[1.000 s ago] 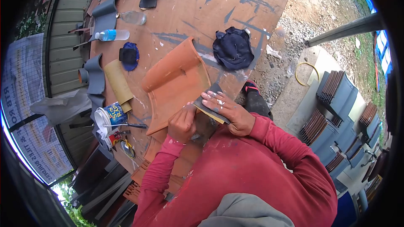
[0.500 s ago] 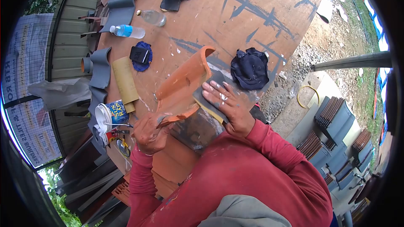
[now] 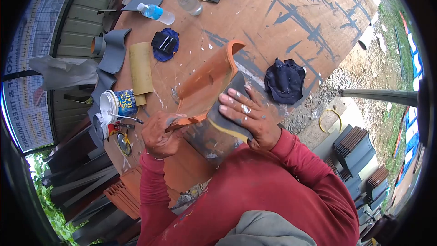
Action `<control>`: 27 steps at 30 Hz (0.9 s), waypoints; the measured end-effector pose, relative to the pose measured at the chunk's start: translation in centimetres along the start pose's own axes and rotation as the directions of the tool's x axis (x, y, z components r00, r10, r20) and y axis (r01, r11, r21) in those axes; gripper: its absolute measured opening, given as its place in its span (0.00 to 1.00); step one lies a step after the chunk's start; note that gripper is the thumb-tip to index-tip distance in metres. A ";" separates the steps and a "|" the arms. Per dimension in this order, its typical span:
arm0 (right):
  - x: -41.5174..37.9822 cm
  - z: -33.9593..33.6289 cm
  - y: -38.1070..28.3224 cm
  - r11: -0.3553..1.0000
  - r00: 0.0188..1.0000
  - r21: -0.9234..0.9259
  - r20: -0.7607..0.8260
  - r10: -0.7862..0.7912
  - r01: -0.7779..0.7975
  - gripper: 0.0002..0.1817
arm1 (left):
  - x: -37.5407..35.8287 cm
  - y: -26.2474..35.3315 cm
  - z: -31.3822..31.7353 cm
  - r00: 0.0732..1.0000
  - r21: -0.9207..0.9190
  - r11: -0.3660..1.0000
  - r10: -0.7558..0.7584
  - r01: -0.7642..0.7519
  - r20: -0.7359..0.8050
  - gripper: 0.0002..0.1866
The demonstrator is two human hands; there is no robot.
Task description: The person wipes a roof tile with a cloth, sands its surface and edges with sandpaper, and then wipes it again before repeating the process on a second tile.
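An orange clay roof tile [image 3: 205, 82], curved like a trough, leans tilted over the table. My left hand [image 3: 161, 134] is closed around its near left corner, fingers gripping the edge. On the tile's right side lies a dark grey sheet of sandpaper [image 3: 219, 119] with a yellowish backing edge. My right hand [image 3: 252, 120], paint-flecked, presses this sheet down with its fingers close together. The tile's edge beneath the sheet is hidden.
Left of the tile stand a white paint bucket [image 3: 108, 105] and a rolled yellow-brown sheet [image 3: 141, 68]. Beyond are a blue-labelled bottle [image 3: 157, 13] and a clear bottle [image 3: 189, 3]. A dark cloth [image 3: 285, 82] lies right. Stacked grey tiles [image 3: 357, 148] stand on the ground.
The camera view has turned, so the table's things appear shifted to the right. My right hand still presses the sandpaper, whose yellow edge now bows more. My left hand keeps hold of the roof tile.
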State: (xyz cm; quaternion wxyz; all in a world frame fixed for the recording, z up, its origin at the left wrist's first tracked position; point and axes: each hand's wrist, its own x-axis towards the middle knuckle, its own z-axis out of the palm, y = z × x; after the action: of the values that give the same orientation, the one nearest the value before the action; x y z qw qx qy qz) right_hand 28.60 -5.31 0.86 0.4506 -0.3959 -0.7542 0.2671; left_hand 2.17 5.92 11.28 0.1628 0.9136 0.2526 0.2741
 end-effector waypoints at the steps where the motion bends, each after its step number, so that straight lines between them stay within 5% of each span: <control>1: 0.2 0.1 1.7 0.993 0.988 -0.003 -0.100 0.116 -0.117 0.39 | -0.1 0.1 0.0 1.000 0.002 1.000 -0.018 0.018 -0.009 0.18; 3: 1.0 -0.2 1.1 0.975 0.953 0.011 -0.209 0.220 -0.223 0.41 | -0.6 0.2 -0.1 0.999 0.017 0.999 -0.041 0.041 -0.025 0.18; 6: 1.7 -0.8 -1.9 0.999 0.999 0.034 -0.040 0.016 -0.015 0.38 | -0.9 0.1 -0.2 0.998 -0.001 0.998 -0.059 0.059 -0.016 0.19; 8: 2.6 -0.2 2.5 1.000 1.000 -0.022 -0.029 -0.003 0.002 0.38 | -0.6 0.2 -0.3 0.993 0.005 0.994 -0.110 0.110 -0.047 0.19; 10: 3.5 1.5 6.8 0.916 0.876 0.332 -0.343 0.339 -0.224 0.41 | 0.2 0.3 -0.1 0.990 0.037 0.990 -0.135 0.136 -0.041 0.20; 11: 4.3 1.7 6.1 0.918 0.874 0.333 -0.354 0.333 -0.215 0.41 | 0.9 0.2 0.2 0.979 0.000 0.981 -0.194 0.195 -0.053 0.20; 13: 6.8 2.9 2.6 0.973 0.812 0.230 -0.563 0.151 -0.021 0.43 | 2.7 0.6 0.5 0.969 0.016 0.971 -0.239 0.240 -0.060 0.21; 16: 8.2 5.2 1.5 0.999 0.772 -0.030 -0.636 -0.010 -0.012 0.41 | 4.8 -0.3 1.3 0.968 -0.053 0.971 -0.236 0.233 -0.085 0.20; 18: 7.9 6.6 5.5 0.995 0.776 0.051 -0.623 0.097 -0.083 0.40 | 6.0 -0.7 1.1 0.985 0.031 0.986 -0.163 0.165 -0.061 0.20; 19: 7.9 6.5 6.8 0.980 0.778 0.134 -0.596 0.198 -0.147 0.39 | 6.5 -1.3 1.1 0.968 -0.065 0.972 -0.232 0.227 -0.098 0.20; 23: 6.4 2.6 5.3 0.972 0.712 0.190 -0.663 0.231 -0.138 0.36 | 8.1 -2.7 0.5 0.951 -0.178 0.950 -0.281 0.256 -0.133 0.20; 24: 6.8 0.9 3.8 0.970 0.713 0.194 -0.659 0.241 -0.148 0.36 | 7.8 -2.9 0.2 0.957 -0.163 0.957 -0.262 0.240 -0.124 0.21; 27: 8.3 -2.7 1.3 0.995 0.870 -0.094 -0.487 -0.069 0.025 0.35 | 7.7 -2.9 -0.2 0.978 -0.059 0.979 -0.200 0.197 -0.058 0.22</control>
State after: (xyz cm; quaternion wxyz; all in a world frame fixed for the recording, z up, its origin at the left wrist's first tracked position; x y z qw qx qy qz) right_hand 29.14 2.47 5.03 0.6161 -0.4510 -0.6355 0.1147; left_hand 6.51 12.58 13.43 0.2054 0.8699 0.3402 0.2922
